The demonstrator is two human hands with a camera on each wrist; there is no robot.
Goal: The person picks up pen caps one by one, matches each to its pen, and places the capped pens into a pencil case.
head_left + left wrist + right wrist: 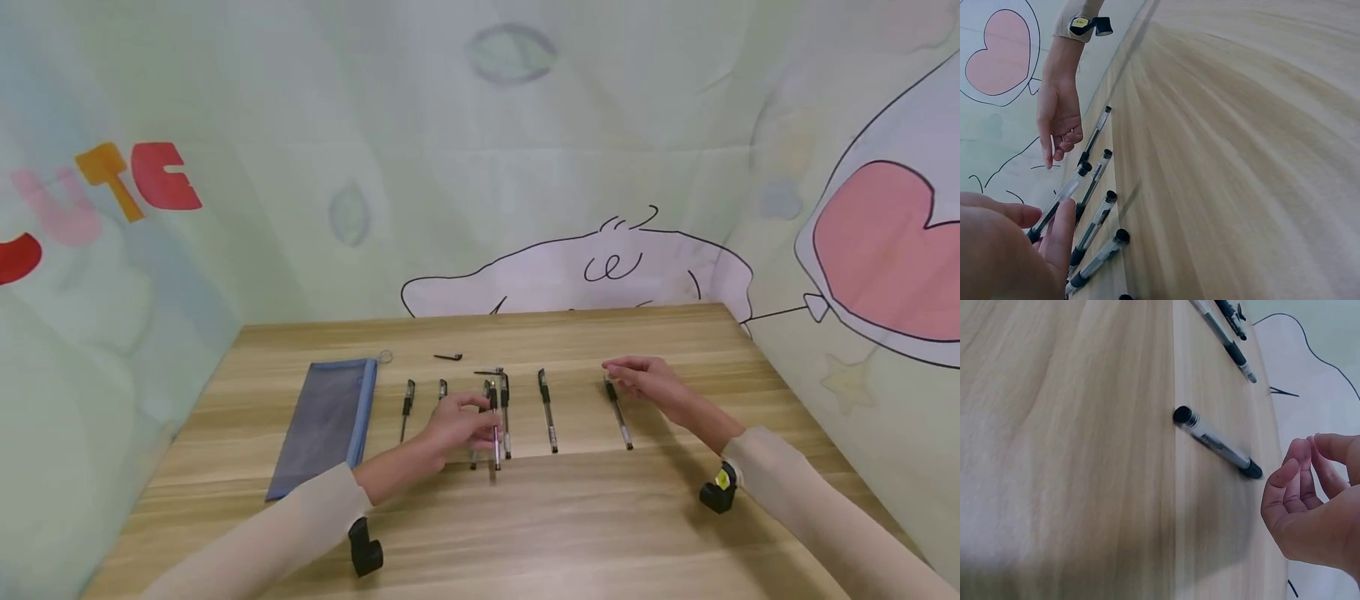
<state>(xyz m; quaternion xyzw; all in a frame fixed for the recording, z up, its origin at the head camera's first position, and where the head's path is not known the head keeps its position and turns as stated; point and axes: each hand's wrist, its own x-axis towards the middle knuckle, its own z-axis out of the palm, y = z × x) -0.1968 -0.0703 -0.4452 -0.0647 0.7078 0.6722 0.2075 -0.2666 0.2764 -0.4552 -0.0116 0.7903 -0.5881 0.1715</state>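
Note:
My left hand [461, 421] pinches a clear-barrelled gel pen [1060, 199] between thumb and fingers, black grip toward the far side, above the row of pens. Close to it lie a dark-gripped pen [506, 417] and others partly covered by the hand. My right hand [647, 379] hovers at the far end of the rightmost pen [621, 421], its fingers loosely bent toward the thumb. In the right wrist view that pen [1219, 447] lies just beside the curved fingers [1279, 497], and nothing shows between the fingertips.
Another pen [549, 417] lies between the hands. To the left are a slim dark pen [407, 400] and a blue mesh zip pouch [322, 429]. Small black-and-clear pieces [448, 357] lie farther back. A printed cloth wall [450, 167] borders the wooden table [525, 525].

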